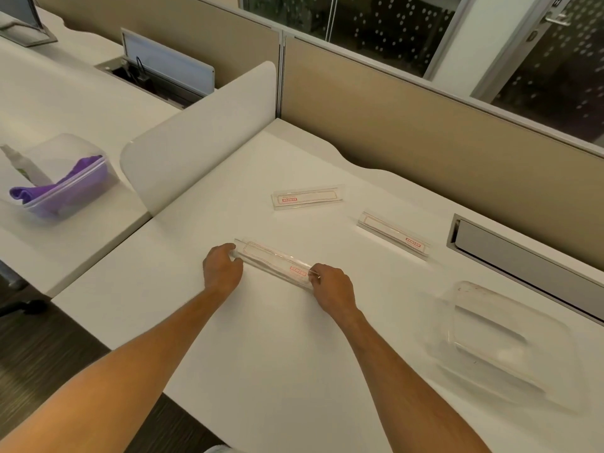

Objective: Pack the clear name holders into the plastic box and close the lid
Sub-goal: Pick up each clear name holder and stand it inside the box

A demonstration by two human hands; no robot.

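Three clear name holders with red print lie on the white desk. The nearest name holder (274, 261) lies slanted in the middle. My left hand (223, 269) grips its left end and my right hand (333, 284) pinches its right end. A second name holder (308, 197) lies farther back. The third name holder (394, 235) rests to the right, near the cable slot. The clear plastic box (503, 341) sits at the right front with its lid on top; I cannot tell whether the lid is pressed shut.
A grey cable tray flap (523, 256) runs along the desk's right back. A white divider panel (196, 138) stands at the left. On the neighbouring desk, a plastic tub (70, 181) holds a purple cloth and a spray bottle. Beige partitions line the back.
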